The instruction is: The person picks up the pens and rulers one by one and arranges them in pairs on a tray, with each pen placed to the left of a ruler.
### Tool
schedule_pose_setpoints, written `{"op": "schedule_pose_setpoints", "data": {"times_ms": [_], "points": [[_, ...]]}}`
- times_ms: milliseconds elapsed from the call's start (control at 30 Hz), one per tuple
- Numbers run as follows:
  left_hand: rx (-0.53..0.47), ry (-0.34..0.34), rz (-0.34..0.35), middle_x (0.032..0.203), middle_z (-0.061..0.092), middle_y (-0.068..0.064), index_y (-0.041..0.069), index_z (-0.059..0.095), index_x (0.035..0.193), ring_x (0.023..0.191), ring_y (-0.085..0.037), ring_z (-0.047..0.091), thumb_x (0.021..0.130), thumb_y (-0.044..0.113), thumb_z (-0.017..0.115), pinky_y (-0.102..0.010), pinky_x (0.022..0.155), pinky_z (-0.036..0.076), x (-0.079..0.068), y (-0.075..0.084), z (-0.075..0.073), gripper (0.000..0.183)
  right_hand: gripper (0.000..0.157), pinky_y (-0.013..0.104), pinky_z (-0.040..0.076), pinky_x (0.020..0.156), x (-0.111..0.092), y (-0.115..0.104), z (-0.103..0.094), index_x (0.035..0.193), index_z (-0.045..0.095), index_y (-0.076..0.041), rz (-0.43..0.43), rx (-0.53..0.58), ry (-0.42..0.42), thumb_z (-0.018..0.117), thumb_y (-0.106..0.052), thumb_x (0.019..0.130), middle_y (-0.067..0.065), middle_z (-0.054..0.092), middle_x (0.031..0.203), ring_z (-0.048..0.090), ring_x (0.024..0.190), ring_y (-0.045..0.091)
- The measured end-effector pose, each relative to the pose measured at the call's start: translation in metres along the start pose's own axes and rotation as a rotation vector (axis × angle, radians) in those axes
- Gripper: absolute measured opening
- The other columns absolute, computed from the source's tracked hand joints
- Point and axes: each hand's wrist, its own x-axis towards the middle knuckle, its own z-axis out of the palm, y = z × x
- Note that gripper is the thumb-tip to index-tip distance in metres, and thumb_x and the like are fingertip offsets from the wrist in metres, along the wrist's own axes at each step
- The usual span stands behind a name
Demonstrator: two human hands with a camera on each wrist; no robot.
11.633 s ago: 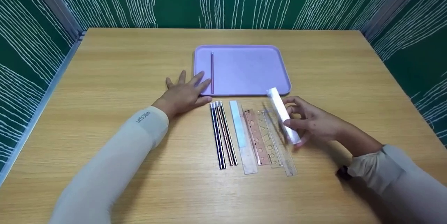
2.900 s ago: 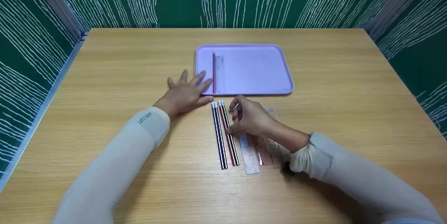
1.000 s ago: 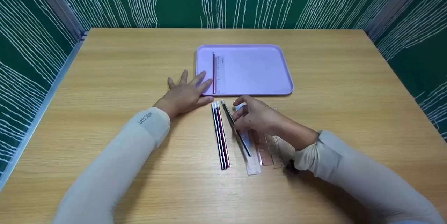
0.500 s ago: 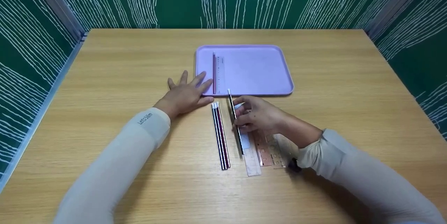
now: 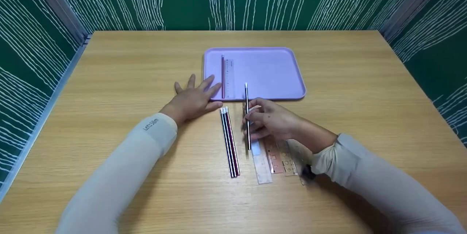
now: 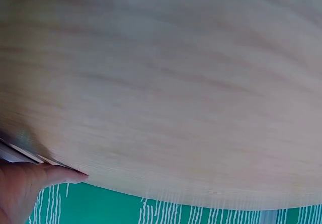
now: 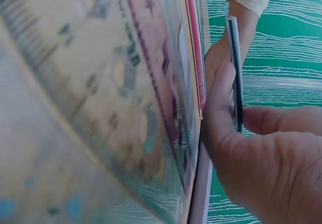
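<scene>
A dark striped pencil (image 5: 247, 95) with a white end is pinched by my right hand (image 5: 273, 119), its upper end over the near edge of the purple tray (image 5: 270, 73). In the right wrist view the pencil (image 7: 234, 58) stands between thumb and fingers. My left hand (image 5: 191, 101) lies spread, fingertips over the tray's left near corner. On the tray a red pencil (image 5: 223, 77) lies beside a clear ruler (image 5: 229, 79). Several striped pencils (image 5: 230, 143) lie together on the table in front of the tray.
Under and beside my right hand lie a pale ruler (image 5: 262, 168), a pink stencil ruler (image 5: 276, 161) and a yellowish stencil ruler (image 5: 289, 163), partly hidden. The wooden table (image 5: 138, 62) meets green walls with white streaks (image 5: 189, 0).
The dark pencil has come away from the row and been lifted up to the tray's near edge by my right hand. Earlier, a clear ruler came onto the tray. My left hand stays put.
</scene>
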Motion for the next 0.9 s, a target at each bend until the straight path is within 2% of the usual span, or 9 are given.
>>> {"op": "schedule_pose_setpoints", "data": {"times_ms": [233, 400, 567, 767, 900], "points": [[0.006, -0.002, -0.001, 0.174, -0.001, 0.006, 0.042, 0.012, 0.164, 0.155, -0.054, -0.005, 0.096, 0.080, 0.026, -0.087, 0.108, 0.002, 0.0009, -0.0004, -0.0002, 0.079, 0.029, 0.041, 0.064, 0.069, 0.0002, 0.0012, -0.0027, 0.135, 0.037, -0.011, 0.001, 0.002, -0.010, 0.047, -0.016, 0.108, 0.015, 0.063, 0.117, 0.071, 0.084, 0.025], [0.000, -0.002, 0.003, 0.174, -0.001, 0.006, 0.042, 0.012, 0.164, 0.155, -0.054, -0.005, 0.096, 0.079, 0.026, -0.087, 0.108, 0.001, 0.0009, -0.0003, -0.0002, 0.078, 0.034, 0.042, 0.064, 0.069, 0.0004, 0.0027, -0.0038, 0.139, 0.033, -0.011, 0.005, -0.003, -0.020, 0.046, -0.016, 0.108, 0.016, 0.062, 0.119, 0.069, 0.085, 0.026], [-0.002, 0.003, 0.008, 0.174, -0.001, 0.006, 0.041, 0.012, 0.164, 0.155, -0.054, -0.005, 0.097, 0.079, 0.027, -0.087, 0.107, 0.001, 0.0005, -0.0005, -0.0006, 0.078, 0.040, 0.040, 0.064, 0.068, -0.0008, 0.0027, -0.0037, 0.143, 0.029, -0.011, 0.001, 0.006, -0.018, 0.046, -0.010, 0.106, 0.018, 0.060, 0.124, 0.071, 0.088, 0.028], [0.003, 0.004, 0.011, 0.174, 0.000, 0.005, 0.041, 0.013, 0.164, 0.154, -0.056, -0.004, 0.097, 0.078, 0.027, -0.088, 0.107, 0.002, 0.0003, -0.0011, 0.0004, 0.078, 0.060, 0.041, 0.064, 0.068, -0.0014, 0.0034, -0.0029, 0.143, 0.024, -0.009, -0.052, 0.030, -0.049, 0.057, 0.006, 0.094, 0.014, 0.060, 0.115, 0.073, 0.088, 0.029], [0.003, 0.003, 0.012, 0.174, -0.001, 0.006, 0.041, 0.012, 0.164, 0.154, -0.056, -0.004, 0.097, 0.078, 0.026, -0.088, 0.107, 0.001, 0.0013, -0.0013, 0.0006, 0.078, 0.067, 0.042, 0.064, 0.070, -0.0012, 0.0032, -0.0041, 0.145, 0.023, -0.009, -0.060, 0.036, -0.052, 0.059, 0.009, 0.091, 0.014, 0.060, 0.115, 0.073, 0.089, 0.030]]}}
